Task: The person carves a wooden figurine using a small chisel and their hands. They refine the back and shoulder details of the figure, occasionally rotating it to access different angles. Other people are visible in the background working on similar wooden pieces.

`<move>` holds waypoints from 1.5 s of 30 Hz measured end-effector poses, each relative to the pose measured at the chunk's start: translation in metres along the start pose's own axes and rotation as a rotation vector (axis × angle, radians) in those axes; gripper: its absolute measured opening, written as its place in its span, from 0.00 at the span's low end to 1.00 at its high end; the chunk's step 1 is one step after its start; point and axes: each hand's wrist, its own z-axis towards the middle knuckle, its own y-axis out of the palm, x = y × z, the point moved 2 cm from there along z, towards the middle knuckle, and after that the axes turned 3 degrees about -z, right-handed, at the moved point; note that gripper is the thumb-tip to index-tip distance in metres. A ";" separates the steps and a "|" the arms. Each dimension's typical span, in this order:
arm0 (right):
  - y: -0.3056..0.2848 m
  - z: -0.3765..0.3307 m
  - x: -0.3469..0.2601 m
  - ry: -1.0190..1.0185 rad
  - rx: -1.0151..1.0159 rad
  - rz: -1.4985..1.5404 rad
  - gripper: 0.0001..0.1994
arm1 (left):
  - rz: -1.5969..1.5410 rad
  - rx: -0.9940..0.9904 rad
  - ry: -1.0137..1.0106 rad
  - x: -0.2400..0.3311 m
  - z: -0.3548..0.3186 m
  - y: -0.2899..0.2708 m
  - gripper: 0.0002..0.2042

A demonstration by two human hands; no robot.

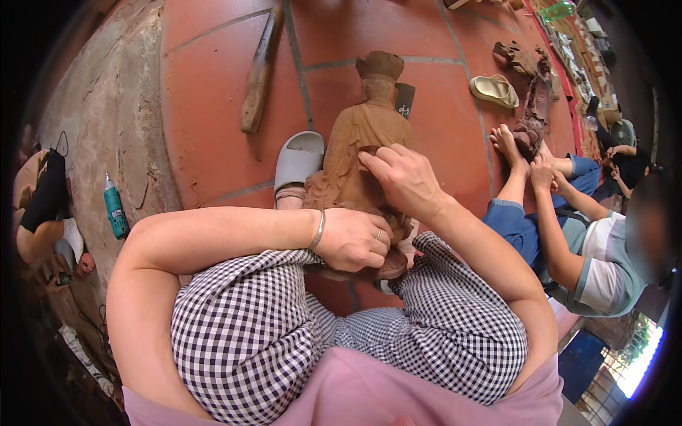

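Observation:
A brown carved wooden statue (371,128) of a robed figure with a tall headpiece stands tilted between my legs. My left hand (353,240), with a bangle and a ring, is curled over its lower part near my lap; the fingertips are partly hidden. Against the statue's robed body, my right hand (406,177) has its fingers pinched together. A thin dark edge shows at those fingertips, too small to name. Beside the statue's neck lies a dark grey flat piece (405,100) with pale marks.
A long wooden club (263,67) lies on red floor tiles, beyond my grey slide sandal (300,157). A teal power tool (115,208) rests on the stone slab at left. At right, a co-worker (590,248) sits barefoot handling a dark carving (536,106), near a beige clog (495,91).

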 end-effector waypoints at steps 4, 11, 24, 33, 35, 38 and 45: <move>-0.003 -0.011 -0.008 0.042 -0.019 -0.028 0.20 | 0.004 -0.008 0.008 0.000 -0.001 0.000 0.07; 0.000 0.000 -0.009 0.027 -0.005 -0.075 0.21 | 0.002 -0.009 0.005 0.000 0.000 -0.002 0.06; -0.002 -0.012 -0.016 0.063 -0.037 -0.110 0.23 | -0.006 0.049 0.038 -0.001 -0.003 0.001 0.06; -0.006 -0.012 -0.013 0.064 -0.056 -0.058 0.21 | -0.010 0.043 0.029 -0.001 -0.005 0.002 0.06; -0.006 -0.001 -0.008 0.040 -0.032 -0.078 0.20 | 0.005 0.014 0.020 0.000 0.000 -0.001 0.06; -0.005 -0.005 -0.003 0.082 0.015 -0.038 0.17 | 0.010 -0.001 0.019 0.000 0.001 -0.003 0.06; -0.020 -0.052 0.005 0.542 0.118 0.407 0.14 | 0.014 -0.011 -0.001 0.002 -0.005 0.000 0.07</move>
